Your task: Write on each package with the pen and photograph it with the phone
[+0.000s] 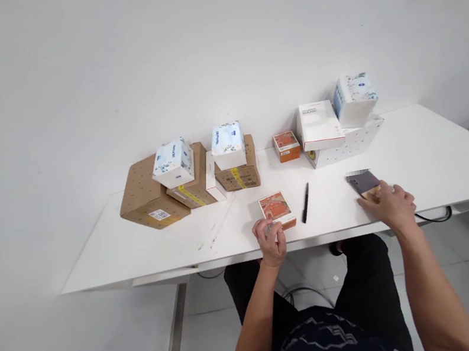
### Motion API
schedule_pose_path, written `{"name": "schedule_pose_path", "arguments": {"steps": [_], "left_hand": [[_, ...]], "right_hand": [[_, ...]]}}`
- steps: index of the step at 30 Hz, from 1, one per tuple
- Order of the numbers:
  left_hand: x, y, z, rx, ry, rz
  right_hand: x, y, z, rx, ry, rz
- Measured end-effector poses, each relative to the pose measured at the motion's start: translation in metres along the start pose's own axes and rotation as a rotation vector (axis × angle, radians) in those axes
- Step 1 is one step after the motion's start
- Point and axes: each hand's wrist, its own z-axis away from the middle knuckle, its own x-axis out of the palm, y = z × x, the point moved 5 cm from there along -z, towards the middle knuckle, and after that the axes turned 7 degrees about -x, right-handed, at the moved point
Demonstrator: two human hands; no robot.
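Phone (362, 181), near end at right fingers (384, 189), orange box (276, 207) by curled left fingers (262, 229), grasp on both unclear

On a white table (435, 166), with a black pen (305, 202) as clock centre, a rear orange box (287, 146) stands near 12, a white spotted box (349, 146) between 1 and 2, a front orange box (277, 209) at 9, three brown cartons (140, 191) and a slim white box (213, 176) across 9 to 10; whether the dark phone (362, 181) at 3 touches it is unclear.

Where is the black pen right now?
In the head view, the black pen lies on the white table, just right of the orange box at the left hand and left of the right hand.
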Motion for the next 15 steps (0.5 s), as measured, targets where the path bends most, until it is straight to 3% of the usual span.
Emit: {"name": "schedule_pose_path", "arguments": {"steps": [5, 11, 13, 15], "left_hand": [[0.001, 0.0, 0.001, 0.008, -0.002, -0.021], [0.0, 0.0, 0.003, 0.007, 0.009, -0.036], [0.001, -0.001, 0.003, 0.001, 0.01, -0.038], [0.001, -0.001, 0.004, -0.009, 0.016, -0.034]], "right_hand": [[0.0, -0.011, 0.001, -0.011, 0.122, -0.026], [-0.006, -0.016, 0.01, -0.017, 0.059, -0.07], [-0.008, -0.014, 0.019, -0.047, 0.034, -0.202], [-0.008, -0.015, 0.033, -0.066, -0.013, -0.471]]}}
